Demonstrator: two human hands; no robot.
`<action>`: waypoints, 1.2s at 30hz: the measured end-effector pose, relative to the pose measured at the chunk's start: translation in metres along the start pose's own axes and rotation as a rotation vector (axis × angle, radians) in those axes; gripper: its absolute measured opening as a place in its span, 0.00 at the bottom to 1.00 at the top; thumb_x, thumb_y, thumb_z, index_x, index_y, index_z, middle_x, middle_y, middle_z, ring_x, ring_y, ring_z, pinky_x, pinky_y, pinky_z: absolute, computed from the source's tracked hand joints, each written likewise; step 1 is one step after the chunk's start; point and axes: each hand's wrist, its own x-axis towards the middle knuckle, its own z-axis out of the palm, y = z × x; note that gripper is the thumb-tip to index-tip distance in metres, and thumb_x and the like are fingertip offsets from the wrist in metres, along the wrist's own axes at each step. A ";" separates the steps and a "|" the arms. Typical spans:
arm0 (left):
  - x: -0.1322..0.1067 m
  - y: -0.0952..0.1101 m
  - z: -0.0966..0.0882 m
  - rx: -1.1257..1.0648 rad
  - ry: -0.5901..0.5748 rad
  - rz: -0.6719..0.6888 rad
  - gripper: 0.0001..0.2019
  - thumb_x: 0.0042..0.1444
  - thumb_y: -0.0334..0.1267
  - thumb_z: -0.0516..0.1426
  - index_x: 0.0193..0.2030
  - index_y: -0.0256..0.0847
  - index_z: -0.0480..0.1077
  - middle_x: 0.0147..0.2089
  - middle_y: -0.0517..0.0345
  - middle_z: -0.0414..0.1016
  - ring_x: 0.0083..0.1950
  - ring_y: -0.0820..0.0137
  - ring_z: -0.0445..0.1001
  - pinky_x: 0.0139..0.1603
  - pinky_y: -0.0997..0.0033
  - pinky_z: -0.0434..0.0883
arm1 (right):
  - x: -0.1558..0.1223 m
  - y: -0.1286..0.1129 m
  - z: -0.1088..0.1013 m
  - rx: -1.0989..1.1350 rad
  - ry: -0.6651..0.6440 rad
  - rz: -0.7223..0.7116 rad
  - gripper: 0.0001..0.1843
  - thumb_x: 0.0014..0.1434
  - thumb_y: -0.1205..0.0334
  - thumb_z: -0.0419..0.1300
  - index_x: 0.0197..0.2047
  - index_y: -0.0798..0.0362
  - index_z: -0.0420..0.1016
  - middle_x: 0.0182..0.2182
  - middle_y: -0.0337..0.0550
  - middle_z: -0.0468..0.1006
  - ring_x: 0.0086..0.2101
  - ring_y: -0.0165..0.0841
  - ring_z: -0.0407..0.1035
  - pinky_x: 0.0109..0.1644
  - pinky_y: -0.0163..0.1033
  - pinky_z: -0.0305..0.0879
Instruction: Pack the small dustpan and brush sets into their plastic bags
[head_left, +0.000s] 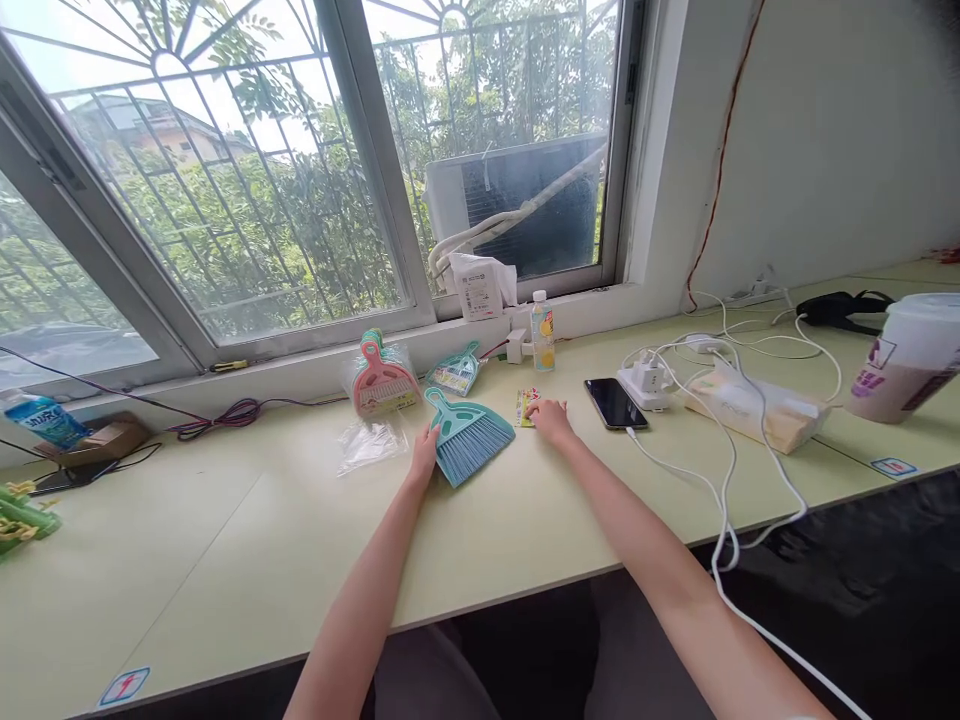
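Observation:
My left hand (424, 455) grips the left edge of a teal dustpan and brush set (474, 446), which lies low over the table with its grey-blue bristles facing me. My right hand (551, 418) is at the right edge of a small yellow printed card (523, 410), fingers curled onto it. Behind my left hand is a stack of bagged dustpan sets (384, 385) with a pink one in front. Another teal dustpan set (455, 372), with a label on it, lies near the wall. A crumpled clear plastic bag (371, 445) rests left of my left hand.
A drink bottle (543, 335) stands by the window sill. To the right are a phone (615, 403), a power strip (646, 383) with trailing white cables, a tissue pack (757, 405) and a large cup (904, 360). A cardboard box (105, 447) sits far left.

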 end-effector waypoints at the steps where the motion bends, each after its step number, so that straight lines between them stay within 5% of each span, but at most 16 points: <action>1: 0.000 0.001 0.000 0.000 -0.004 0.001 0.13 0.53 0.43 0.54 0.39 0.36 0.73 0.37 0.52 0.77 0.42 0.63 0.74 0.48 0.64 0.69 | 0.001 0.001 -0.002 -0.008 0.010 0.031 0.23 0.54 0.76 0.47 0.32 0.48 0.82 0.42 0.42 0.83 0.49 0.37 0.72 0.68 0.59 0.33; 5: -0.007 0.006 0.003 0.080 -0.007 0.043 0.16 0.57 0.44 0.52 0.42 0.35 0.74 0.40 0.50 0.78 0.42 0.63 0.74 0.47 0.64 0.69 | -0.002 -0.003 -0.012 -0.038 0.114 0.090 0.22 0.56 0.75 0.47 0.37 0.49 0.82 0.44 0.44 0.82 0.47 0.37 0.73 0.67 0.57 0.33; 9: -0.029 0.021 0.011 0.366 0.100 0.260 0.21 0.63 0.46 0.47 0.54 0.39 0.72 0.42 0.50 0.78 0.43 0.62 0.75 0.46 0.66 0.68 | -0.022 -0.032 -0.013 0.084 0.351 -0.241 0.20 0.63 0.68 0.46 0.46 0.51 0.79 0.51 0.48 0.78 0.52 0.39 0.69 0.63 0.50 0.48; 13: -0.061 0.038 0.021 0.692 0.127 0.461 0.23 0.66 0.44 0.44 0.65 0.40 0.63 0.40 0.50 0.79 0.37 0.64 0.76 0.41 0.68 0.67 | -0.049 -0.066 0.002 0.230 0.311 -0.583 0.14 0.66 0.58 0.51 0.38 0.50 0.78 0.41 0.46 0.81 0.46 0.38 0.71 0.54 0.43 0.58; 17: -0.077 0.045 0.025 0.788 0.009 0.712 0.24 0.65 0.42 0.47 0.66 0.40 0.62 0.53 0.44 0.76 0.44 0.64 0.77 0.43 0.70 0.68 | -0.063 -0.080 0.013 0.326 0.342 -0.617 0.11 0.62 0.53 0.58 0.37 0.51 0.74 0.37 0.44 0.79 0.42 0.38 0.71 0.49 0.43 0.60; 23: -0.072 0.043 0.025 0.770 0.054 0.619 0.24 0.66 0.42 0.46 0.66 0.38 0.62 0.34 0.52 0.78 0.31 0.69 0.74 0.34 0.73 0.65 | -0.060 -0.084 0.011 0.450 0.331 -0.450 0.14 0.63 0.49 0.56 0.38 0.50 0.75 0.39 0.46 0.79 0.43 0.40 0.71 0.49 0.45 0.61; 30: -0.066 0.040 0.016 0.688 -0.021 0.690 0.25 0.66 0.45 0.47 0.65 0.38 0.63 0.31 0.55 0.75 0.27 0.73 0.68 0.33 0.74 0.63 | -0.055 -0.082 0.007 0.377 0.240 -0.513 0.15 0.60 0.46 0.58 0.35 0.49 0.76 0.37 0.46 0.75 0.43 0.41 0.67 0.49 0.45 0.60; 36: -0.058 0.032 0.026 0.429 -0.099 0.532 0.26 0.66 0.51 0.45 0.64 0.39 0.65 0.32 0.57 0.75 0.29 0.71 0.69 0.33 0.73 0.65 | -0.043 -0.080 -0.001 0.515 0.169 -0.472 0.18 0.51 0.43 0.62 0.27 0.51 0.73 0.30 0.42 0.70 0.39 0.38 0.64 0.47 0.44 0.61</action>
